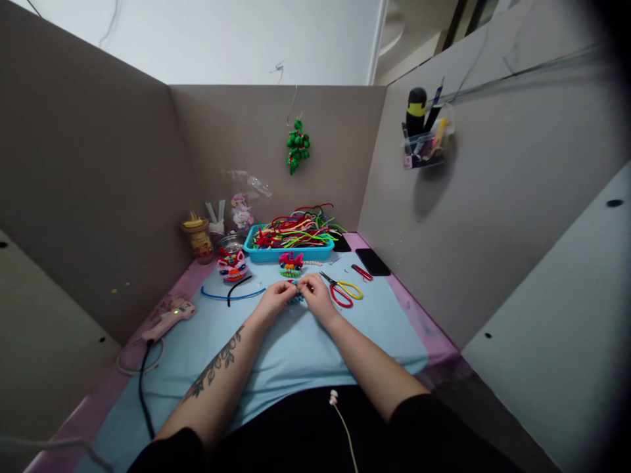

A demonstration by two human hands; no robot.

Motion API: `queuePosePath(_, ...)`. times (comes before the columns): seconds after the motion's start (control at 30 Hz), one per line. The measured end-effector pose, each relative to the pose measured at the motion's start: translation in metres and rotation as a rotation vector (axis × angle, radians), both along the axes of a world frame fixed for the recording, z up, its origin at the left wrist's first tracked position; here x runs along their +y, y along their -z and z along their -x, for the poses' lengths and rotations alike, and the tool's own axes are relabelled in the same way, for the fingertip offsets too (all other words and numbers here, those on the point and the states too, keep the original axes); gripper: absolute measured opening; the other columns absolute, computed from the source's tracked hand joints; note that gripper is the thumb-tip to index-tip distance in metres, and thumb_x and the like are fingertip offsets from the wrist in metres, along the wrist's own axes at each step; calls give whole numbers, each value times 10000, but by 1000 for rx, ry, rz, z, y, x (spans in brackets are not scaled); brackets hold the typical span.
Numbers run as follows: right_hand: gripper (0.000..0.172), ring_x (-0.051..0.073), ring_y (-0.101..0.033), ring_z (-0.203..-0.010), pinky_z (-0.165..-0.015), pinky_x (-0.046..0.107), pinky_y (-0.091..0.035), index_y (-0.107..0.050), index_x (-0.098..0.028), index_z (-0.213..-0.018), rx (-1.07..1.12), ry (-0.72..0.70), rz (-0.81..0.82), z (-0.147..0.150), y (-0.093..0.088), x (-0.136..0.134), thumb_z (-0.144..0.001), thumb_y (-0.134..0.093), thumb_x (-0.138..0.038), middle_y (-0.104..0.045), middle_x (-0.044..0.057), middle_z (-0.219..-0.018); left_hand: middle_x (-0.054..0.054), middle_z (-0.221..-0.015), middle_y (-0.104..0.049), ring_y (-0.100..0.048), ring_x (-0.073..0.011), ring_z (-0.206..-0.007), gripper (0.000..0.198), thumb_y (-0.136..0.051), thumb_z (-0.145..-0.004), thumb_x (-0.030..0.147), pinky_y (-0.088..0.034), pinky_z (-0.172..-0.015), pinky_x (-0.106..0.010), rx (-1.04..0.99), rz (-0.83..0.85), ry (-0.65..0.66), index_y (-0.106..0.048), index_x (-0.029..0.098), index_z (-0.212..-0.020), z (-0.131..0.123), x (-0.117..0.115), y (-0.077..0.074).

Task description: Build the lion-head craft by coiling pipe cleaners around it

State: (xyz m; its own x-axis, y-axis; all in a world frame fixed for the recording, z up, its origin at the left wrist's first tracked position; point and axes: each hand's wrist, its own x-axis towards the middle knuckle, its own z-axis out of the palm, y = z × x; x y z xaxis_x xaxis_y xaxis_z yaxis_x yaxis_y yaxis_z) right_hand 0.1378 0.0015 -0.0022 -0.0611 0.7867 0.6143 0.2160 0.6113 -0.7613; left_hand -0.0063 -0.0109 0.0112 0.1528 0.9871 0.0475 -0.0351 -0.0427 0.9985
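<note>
Between my two hands, over the middle of the table, is a small blue pipe-cleaner piece (pixel 296 299), mostly hidden by fingers. My left hand (pixel 277 297) is closed, pinching its left side. From the other side my right hand (pixel 318 295) pinches it too, fingertips nearly meeting the left ones. Just beyond sits a red, blue and green pipe-cleaner figure (pixel 290 264). A similar pink and red figure (pixel 233 267) stands farther left. A blue pipe cleaner (pixel 231 297) and a short black one (pixel 238 290) lie left of my hands. Yellow-and-red-handled scissors (pixel 341 289) rest open at the right.
A blue tray (pixel 266 255) heaped with pipe cleaners (pixel 298 226) stands at the back. At the right lie a phone (pixel 373 261) and a red cutter (pixel 362 272). A pink glue gun (pixel 170 320) with its cord is at the left. Grey partitions (pixel 236 131) enclose the table.
</note>
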Motion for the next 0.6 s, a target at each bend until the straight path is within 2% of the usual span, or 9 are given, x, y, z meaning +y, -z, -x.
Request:
queuePosePath(0.13,123,162,-559,-814,-757,291,-474,-635,-198,-810,-217,31,-163,-7,-2,-2,-821,-516,-170,-548,41,-860,55,-487,-412,-307,-64,-445,381,-704,-641,501,-191,-459,-228,88,-31,-1,-567,146,-657,6,1,0)
queuePosePath(0.3,163,171,-555,-833,-751,288,-473,-653,-207,-838,-417,70,-270,-12,-3,-4,-855,-496,-169,-569,56,-889,52,-475,-417,-303,-68,-442,370,-697,-649,493,-193,-463,-229,155,-32,16,-569,146,-634,8,1,1)
queuePosePath(0.6,166,183,-541,-821,-759,303,-454,-626,-201,-775,-433,96,-285,-12,-9,-8,-821,-485,-127,-588,60,-864,53,-505,-417,-304,-61,-439,352,-706,-646,466,-192,-453,-224,121,-16,29,-558,147,-664,7,-1,-3)
